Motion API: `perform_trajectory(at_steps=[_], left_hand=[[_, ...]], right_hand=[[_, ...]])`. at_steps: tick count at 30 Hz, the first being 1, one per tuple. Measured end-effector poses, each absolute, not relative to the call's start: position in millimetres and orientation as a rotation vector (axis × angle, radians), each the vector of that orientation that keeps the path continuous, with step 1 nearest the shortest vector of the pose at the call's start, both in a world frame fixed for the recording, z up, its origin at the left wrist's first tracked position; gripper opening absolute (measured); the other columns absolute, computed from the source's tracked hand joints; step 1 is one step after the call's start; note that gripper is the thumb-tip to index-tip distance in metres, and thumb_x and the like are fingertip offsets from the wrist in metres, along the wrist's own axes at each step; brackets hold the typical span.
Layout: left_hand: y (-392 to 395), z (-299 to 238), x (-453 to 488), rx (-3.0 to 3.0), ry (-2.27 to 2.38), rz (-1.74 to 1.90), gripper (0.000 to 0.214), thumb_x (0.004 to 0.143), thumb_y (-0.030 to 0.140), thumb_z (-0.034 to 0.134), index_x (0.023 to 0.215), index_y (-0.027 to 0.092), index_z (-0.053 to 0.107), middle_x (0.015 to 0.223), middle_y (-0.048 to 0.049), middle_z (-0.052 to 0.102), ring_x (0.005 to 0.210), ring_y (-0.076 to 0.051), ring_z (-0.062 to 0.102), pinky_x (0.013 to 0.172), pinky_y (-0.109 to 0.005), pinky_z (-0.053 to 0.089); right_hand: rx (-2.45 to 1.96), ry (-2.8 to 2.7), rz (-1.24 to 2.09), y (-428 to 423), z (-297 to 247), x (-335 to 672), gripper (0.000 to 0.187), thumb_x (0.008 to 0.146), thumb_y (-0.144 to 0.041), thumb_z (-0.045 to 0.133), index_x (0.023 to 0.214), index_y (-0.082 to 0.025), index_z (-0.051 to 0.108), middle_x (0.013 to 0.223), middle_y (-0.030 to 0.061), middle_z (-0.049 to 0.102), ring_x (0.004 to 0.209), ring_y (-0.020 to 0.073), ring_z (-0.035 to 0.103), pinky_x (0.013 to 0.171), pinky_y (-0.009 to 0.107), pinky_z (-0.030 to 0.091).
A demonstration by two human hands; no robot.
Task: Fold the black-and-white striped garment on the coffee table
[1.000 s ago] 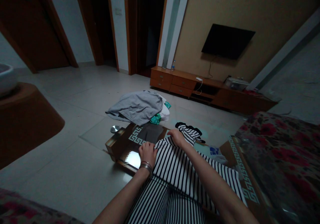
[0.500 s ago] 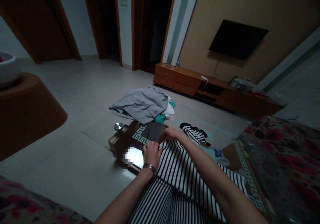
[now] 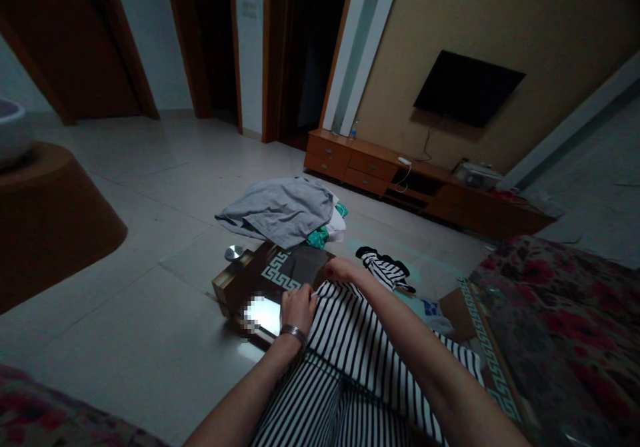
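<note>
A black-and-white striped garment (image 3: 350, 320) lies over the glass-topped coffee table, its near side reaching toward my body. My left hand (image 3: 299, 308), with a silvery bracelet at the wrist, is closed on the garment's left edge. Just beyond it, my right hand (image 3: 340, 269) pinches the far left corner, the forearm crossing above the stripes. The fingertips of my right hand are partly hidden. More striped cloth (image 3: 340, 410) shows below, close to my body; I cannot tell whether it is clothing I wear.
A grey garment (image 3: 280, 207) tops a pile with green and white cloth at the table's (image 3: 240, 287) far end. Another striped garment (image 3: 385, 268) lies crumpled beyond my right arm. A flowered sofa (image 3: 560, 327) stands right, a low TV cabinet (image 3: 370, 167) behind.
The view has shifted slightly. Both hands keep their hold on the striped garment and have barely moved against it.
</note>
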State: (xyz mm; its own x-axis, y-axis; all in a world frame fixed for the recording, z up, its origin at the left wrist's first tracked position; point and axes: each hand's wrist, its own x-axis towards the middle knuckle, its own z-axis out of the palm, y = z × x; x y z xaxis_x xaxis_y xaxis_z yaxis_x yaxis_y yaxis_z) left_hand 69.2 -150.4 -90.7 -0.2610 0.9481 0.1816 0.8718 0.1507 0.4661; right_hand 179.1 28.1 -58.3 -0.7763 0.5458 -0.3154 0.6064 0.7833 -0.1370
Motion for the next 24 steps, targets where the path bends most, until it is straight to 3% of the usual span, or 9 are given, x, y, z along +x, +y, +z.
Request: perform_trajectory(at_steps=[6, 11, 15, 24], left_hand=[[-148, -95, 69, 1.797, 2.272, 0.701, 0.019, 0.092, 0.033, 0.042, 0.091, 0.020, 0.056, 0.084, -0.0031, 0.065, 0.083, -0.019, 0.056, 0.077, -0.032, 0.029], [-149, -93, 69, 1.792, 2.275, 0.704, 0.019, 0.092, 0.032, 0.041, 0.091, 0.020, 0.056, 0.083, -0.0033, 0.064, 0.083, -0.019, 0.055, 0.077, -0.031, 0.029], [-150, -92, 70, 1.818, 2.290, 0.689, 0.019, 0.092, 0.031, 0.040, 0.091, 0.020, 0.056, 0.082, -0.0039, 0.064, 0.083, -0.020, 0.056, 0.076, -0.032, 0.030], [-147, -88, 62, 1.809, 2.314, 0.583, 0.017, 0.091, 0.024, 0.039, 0.099, 0.018, 0.053, 0.080, -0.0046, 0.065, 0.081, -0.021, 0.059, 0.079, -0.034, 0.034]], right_hand=[[0.843, 2.757, -0.566, 38, -62, 195, 0.026, 0.074, -0.013, 0.058, 0.096, -0.017, 0.071, 0.084, -0.0006, 0.070, 0.073, 0.0108, 0.061, 0.066, 0.017, 0.044], [0.861, 2.785, -0.559, 38, -70, 199, 0.013, 0.066, -0.016, 0.069, 0.078, -0.018, 0.072, 0.081, 0.0012, 0.068, 0.077, 0.0142, 0.059, 0.068, 0.020, 0.041], [0.911, 2.840, -0.517, 35, -73, 202, 0.005, 0.071, -0.018, 0.065, 0.075, -0.016, 0.068, 0.084, 0.0026, 0.066, 0.079, 0.0139, 0.056, 0.068, 0.021, 0.038], [1.281, 2.969, -0.336, 9, -91, 204, 0.010, 0.084, -0.026, 0.056, 0.083, -0.017, 0.061, 0.087, 0.0045, 0.063, 0.083, 0.0156, 0.053, 0.072, 0.025, 0.035]])
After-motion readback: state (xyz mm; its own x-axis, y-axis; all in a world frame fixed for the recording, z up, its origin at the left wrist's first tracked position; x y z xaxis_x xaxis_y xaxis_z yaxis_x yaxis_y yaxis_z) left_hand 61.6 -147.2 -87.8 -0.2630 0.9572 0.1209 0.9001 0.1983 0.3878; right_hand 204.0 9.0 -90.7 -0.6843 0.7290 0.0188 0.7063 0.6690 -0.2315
